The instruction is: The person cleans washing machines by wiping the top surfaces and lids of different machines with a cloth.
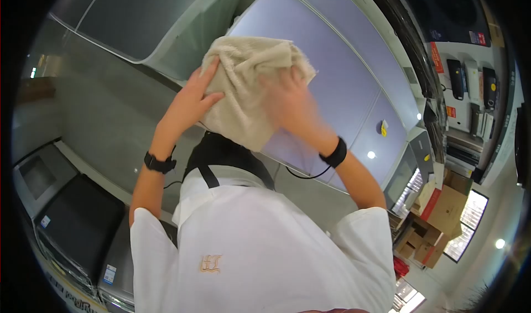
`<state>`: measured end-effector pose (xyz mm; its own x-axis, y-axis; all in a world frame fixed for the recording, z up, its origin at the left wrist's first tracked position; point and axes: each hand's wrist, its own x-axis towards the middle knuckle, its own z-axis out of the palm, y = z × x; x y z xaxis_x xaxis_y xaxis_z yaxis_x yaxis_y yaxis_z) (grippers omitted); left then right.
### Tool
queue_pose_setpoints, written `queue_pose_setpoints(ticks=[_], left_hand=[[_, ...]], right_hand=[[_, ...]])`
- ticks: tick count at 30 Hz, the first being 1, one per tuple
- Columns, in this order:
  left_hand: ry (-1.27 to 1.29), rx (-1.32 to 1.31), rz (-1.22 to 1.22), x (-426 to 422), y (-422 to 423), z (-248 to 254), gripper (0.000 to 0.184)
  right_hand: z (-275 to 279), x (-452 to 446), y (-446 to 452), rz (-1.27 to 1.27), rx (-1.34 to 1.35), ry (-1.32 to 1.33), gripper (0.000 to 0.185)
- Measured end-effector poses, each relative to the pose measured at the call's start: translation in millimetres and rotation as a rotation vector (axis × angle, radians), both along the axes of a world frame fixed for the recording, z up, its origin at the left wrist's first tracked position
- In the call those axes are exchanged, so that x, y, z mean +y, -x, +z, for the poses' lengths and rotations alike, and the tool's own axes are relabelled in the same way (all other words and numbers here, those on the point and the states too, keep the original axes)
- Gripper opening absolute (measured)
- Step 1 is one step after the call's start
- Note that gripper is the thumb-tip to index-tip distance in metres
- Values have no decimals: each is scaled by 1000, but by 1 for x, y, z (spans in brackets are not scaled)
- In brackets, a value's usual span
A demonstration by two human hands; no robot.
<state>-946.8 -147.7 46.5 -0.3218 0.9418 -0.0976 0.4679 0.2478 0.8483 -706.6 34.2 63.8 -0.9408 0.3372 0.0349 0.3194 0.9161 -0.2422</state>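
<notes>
A beige, fluffy cloth (243, 86) lies bunched and folded against a glossy pale-violet appliance panel (337, 53), perhaps a refrigerator door. At the cloth's left edge rests my left hand (193, 97), with thumb and index finger stretched apart on the fabric; its other fingers are partly hidden. My right hand (293, 103) is on the right part of the cloth, smeared by motion, so its grip is unclear. Both wrists carry black bands.
A dark-fronted appliance (133, 14) stands at upper left; another dark appliance (83, 219) is at lower left. Cardboard boxes (448, 208) and a shelf of small devices (470, 81) are on the right. A black cable (304, 176) hangs below the panel.
</notes>
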Motion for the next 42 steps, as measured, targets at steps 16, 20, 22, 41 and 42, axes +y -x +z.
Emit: queue_pose_setpoints(ticks=[16, 20, 22, 41, 42], left_hand=[[162, 661, -289, 288, 57, 21, 90], [-78, 645, -245, 321, 50, 1, 88], [-169, 577, -289, 326, 52, -13, 83], [-239, 943, -769, 368, -32, -6, 77], [-199, 958, -787, 369, -31, -3, 76]], right_hand=[[-22, 227, 102, -416, 97, -389, 60], [-37, 231, 53, -673, 96, -417, 65], [-52, 217, 17, -739, 135, -380, 68], [-34, 182, -62, -823, 70, -223, 69], [-36, 185, -82, -846, 64, -238, 69]])
